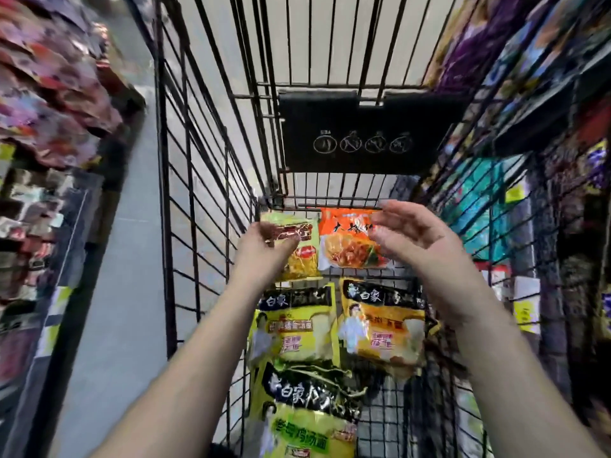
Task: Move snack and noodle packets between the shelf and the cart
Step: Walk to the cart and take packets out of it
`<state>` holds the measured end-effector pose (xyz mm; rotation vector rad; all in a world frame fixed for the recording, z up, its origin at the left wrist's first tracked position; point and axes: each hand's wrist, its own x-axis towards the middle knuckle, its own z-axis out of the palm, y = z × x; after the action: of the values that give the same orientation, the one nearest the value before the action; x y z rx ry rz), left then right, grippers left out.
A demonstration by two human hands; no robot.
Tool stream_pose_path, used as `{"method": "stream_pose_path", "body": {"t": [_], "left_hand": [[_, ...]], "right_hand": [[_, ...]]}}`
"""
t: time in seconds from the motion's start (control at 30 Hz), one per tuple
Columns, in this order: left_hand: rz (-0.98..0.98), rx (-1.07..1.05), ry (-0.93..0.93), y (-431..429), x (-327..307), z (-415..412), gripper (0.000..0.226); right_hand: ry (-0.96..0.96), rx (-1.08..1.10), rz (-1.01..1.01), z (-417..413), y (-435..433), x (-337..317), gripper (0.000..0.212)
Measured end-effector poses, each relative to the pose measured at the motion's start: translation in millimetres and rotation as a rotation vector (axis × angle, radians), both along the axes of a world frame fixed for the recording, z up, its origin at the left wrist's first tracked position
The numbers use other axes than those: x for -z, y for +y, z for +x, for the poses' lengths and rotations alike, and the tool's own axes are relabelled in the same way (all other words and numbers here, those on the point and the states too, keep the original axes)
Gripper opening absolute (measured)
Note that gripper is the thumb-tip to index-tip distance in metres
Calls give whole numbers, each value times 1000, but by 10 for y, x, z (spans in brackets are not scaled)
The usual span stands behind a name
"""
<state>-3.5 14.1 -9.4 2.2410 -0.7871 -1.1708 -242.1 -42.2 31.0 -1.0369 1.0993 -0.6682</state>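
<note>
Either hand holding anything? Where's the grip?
Left hand pinches the yellow-green packet by its upper-left edge. Right hand open at the orange packet, apparently holding nothing.

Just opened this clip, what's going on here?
A person reaches both bare hands into a black wire shopping cart in a shop aisle. The left hand is at the edge of a yellow-green noodle packet; blur hides whether it grips it. The right hand hovers open beside an orange noodle packet. Three yellow noodle packets with black tops lie nearer in the cart.
</note>
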Motion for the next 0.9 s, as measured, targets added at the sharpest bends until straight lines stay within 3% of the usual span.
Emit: {"method": "stream_pose_path", "body": {"t": [0.17,0.27,0.4,0.6,0.9], "left_hand": [[196,-129,-19,-110,473,20,68],[277,-139,-43,-161,673,-7,75],[382,-95,-64,-173,893,-34,67],[355,-187,32,-99,1062,-63,51],[279,-310,185,-138,1136,-99,88]], "right_hand": [[83,11,68,-13,-65,577,54],[168,-6,98,-58,-107,858,45],[254,82,158,-124,-188,1151,42],[279,173,161,-218,-273,1251,33],[417,214,186,-330,-414,1368,39]]}}
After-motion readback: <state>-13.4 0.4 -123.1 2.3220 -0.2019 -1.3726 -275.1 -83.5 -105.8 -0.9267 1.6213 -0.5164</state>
